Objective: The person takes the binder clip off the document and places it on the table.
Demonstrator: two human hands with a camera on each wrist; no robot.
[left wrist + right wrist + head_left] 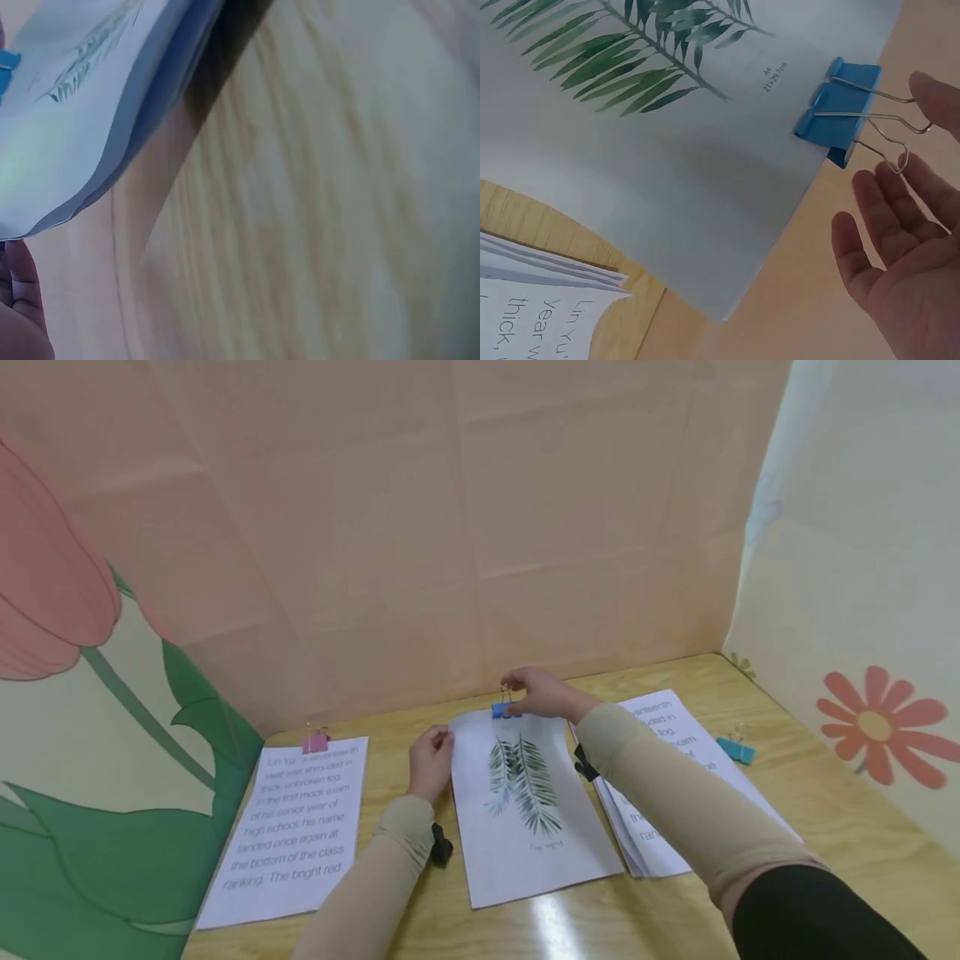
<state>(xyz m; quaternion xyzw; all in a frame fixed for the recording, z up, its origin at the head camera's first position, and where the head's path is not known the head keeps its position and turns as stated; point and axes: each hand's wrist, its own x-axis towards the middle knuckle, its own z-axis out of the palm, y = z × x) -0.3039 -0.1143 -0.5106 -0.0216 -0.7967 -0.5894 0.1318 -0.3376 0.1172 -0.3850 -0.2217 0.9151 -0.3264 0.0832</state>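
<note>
Over the desk [840,827], thin sheets [517,802] are looking light and floppy; the left hand [431,762] is pinching their corner, the right hand [549,693] gripping the springy-looking blue clip [847,101] by its handles, seemingly the best hold.

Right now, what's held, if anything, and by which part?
Left hand pinches the leaf-print papers at their upper-left corner, head view. Right hand is at the blue clip's wire handles; grip unclear.

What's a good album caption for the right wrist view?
A right hand at the thin wire handles of a blue metal binder clip, clamped on white paper printed with green fronds.
</note>
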